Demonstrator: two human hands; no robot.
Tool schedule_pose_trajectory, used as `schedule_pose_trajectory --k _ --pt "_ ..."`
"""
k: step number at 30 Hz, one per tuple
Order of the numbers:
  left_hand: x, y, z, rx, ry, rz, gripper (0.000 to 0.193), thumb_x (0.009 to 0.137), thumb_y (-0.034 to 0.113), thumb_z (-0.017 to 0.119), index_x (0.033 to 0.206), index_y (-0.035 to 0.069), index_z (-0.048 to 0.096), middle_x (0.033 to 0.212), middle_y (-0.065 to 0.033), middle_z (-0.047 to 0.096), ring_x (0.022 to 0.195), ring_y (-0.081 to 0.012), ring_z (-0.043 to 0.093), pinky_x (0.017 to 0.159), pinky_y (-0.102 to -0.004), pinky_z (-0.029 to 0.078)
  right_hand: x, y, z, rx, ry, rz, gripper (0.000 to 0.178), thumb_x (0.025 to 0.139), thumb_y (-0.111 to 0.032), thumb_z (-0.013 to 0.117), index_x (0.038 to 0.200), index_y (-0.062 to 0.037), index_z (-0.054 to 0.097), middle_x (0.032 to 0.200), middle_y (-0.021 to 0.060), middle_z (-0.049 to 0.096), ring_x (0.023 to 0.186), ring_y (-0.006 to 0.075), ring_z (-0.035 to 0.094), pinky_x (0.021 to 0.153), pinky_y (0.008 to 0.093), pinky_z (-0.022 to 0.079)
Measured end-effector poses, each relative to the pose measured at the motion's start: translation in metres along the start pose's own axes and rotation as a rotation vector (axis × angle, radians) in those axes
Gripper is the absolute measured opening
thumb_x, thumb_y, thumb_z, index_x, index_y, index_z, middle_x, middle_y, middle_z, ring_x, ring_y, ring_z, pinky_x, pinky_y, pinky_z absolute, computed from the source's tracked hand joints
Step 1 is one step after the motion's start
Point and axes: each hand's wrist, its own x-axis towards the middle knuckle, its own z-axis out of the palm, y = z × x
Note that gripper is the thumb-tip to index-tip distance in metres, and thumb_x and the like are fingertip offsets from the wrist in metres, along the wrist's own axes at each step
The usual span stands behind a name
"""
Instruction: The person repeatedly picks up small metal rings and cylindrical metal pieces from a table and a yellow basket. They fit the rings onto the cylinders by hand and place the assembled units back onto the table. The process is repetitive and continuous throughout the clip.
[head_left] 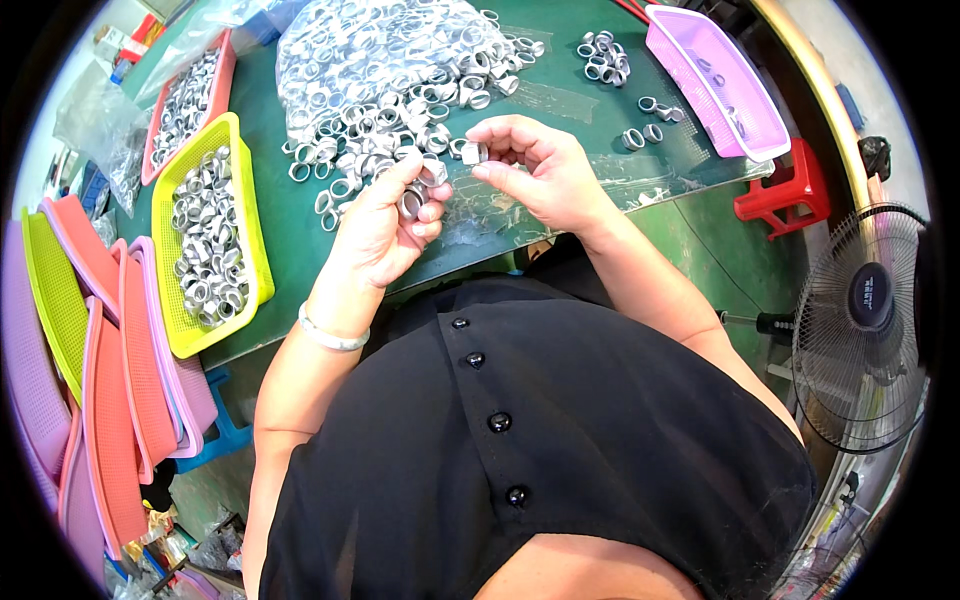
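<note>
My left hand [385, 225] is closed around a few silver-grey metal rings [412, 203], which show between the thumb and fingers. Between the thumb and fingertips of my right hand [540, 175] is a single metal ring [474, 153] with a flat, squarish top. The two hands are close together over the near edge of the green table [560, 60]. Just beyond them lies a heap of similar loose rings [375, 140], spilling from a clear plastic bag [350, 50] full of rings.
A yellow basket [262, 250] and a red basket [226, 75], both holding rings, stand at left. A purple basket [700, 110] with a few rings and small ring groups [605, 58] are at right. Stacked empty baskets [110, 430], a red stool [790, 195] and a fan [865, 320] flank me.
</note>
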Motion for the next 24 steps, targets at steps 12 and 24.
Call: schedule_pose_trajectory --k 12,24 --pt "-0.003 -0.001 -0.001 -0.164 -0.184 -0.009 0.024 0.085 0.019 0.050 0.098 -0.001 0.054 0.075 -0.0116 0.055 0.054 -0.0128 0.045 0.045 -0.0216 0.036 -0.005 -0.004 -0.017 -0.009 0.135 -0.056 0.025 0.075 -0.001 0.064 0.099 -0.0019 0.059 0.083 -0.0013 0.058 0.071 0.0046 0.051 0.066 0.0195 0.044" --pt "-0.014 0.005 -0.009 -0.158 -0.174 0.027 0.028 0.085 0.023 0.046 0.104 0.003 0.051 0.078 -0.0090 0.048 0.061 -0.0138 0.042 0.048 -0.0229 0.037 0.028 -0.022 -0.223 -1.374 0.644 0.106 0.029 0.076 -0.019 0.062 0.103 -0.0074 0.061 0.096 0.0107 0.064 0.088 0.0238 0.062 0.079 0.0355 0.047"
